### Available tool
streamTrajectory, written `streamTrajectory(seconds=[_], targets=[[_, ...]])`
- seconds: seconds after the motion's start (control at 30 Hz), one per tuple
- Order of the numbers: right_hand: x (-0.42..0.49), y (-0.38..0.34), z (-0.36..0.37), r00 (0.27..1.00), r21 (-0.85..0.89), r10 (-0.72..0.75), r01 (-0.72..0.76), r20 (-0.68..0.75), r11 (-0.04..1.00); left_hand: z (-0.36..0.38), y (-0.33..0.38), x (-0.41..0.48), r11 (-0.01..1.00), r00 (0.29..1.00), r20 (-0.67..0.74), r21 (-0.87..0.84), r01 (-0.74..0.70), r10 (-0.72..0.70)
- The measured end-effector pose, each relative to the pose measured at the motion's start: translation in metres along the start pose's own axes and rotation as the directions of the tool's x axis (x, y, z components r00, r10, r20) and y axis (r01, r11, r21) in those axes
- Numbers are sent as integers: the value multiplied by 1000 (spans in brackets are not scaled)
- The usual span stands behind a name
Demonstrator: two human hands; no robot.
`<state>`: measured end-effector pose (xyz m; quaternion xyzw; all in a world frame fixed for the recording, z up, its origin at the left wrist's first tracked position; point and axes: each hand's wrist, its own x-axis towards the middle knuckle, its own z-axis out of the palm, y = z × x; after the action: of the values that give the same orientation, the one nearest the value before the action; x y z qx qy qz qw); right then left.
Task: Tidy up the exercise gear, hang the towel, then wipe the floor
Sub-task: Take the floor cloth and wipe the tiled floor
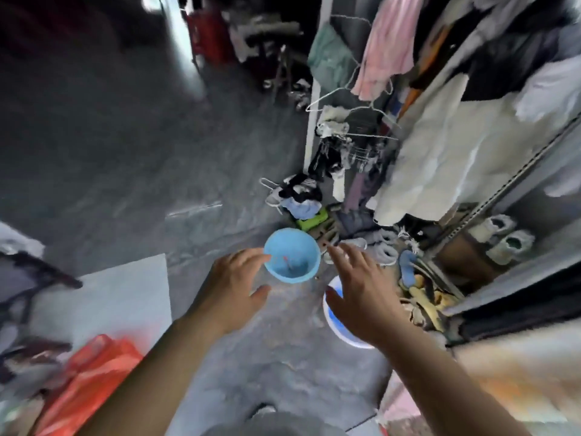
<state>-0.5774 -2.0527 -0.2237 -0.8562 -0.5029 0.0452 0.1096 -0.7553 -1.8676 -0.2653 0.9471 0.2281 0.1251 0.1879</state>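
Currently, I record both hands reaching out at lower centre, holding nothing. Left hand (234, 284) is spread flat, fingertips at the left rim of the blue bucket (292, 262); I cannot confirm contact. Right hand (358, 291) hangs open, fingers straight, above a white basin (338, 325). Bucket and basin stand close together on the grey floor (283, 357). A cream cloth (440, 158) hangs at the right. An orange bag (91, 369) lies lower left.

A bucket (292, 260) stands on the floor (125, 171), left of shoes (385, 247).
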Motion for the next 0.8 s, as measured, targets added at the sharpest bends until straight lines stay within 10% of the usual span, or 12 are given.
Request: streamTrajectory(seconds=[0.43, 0.8], targets=[[163, -105, 14, 892, 32, -449, 448, 57, 893, -63, -85, -31, 900, 876, -268, 63, 431, -400], [362, -241, 42, 864, 26, -503, 503, 29, 864, -144, -275, 48, 845, 801, -346, 40, 533, -489]])
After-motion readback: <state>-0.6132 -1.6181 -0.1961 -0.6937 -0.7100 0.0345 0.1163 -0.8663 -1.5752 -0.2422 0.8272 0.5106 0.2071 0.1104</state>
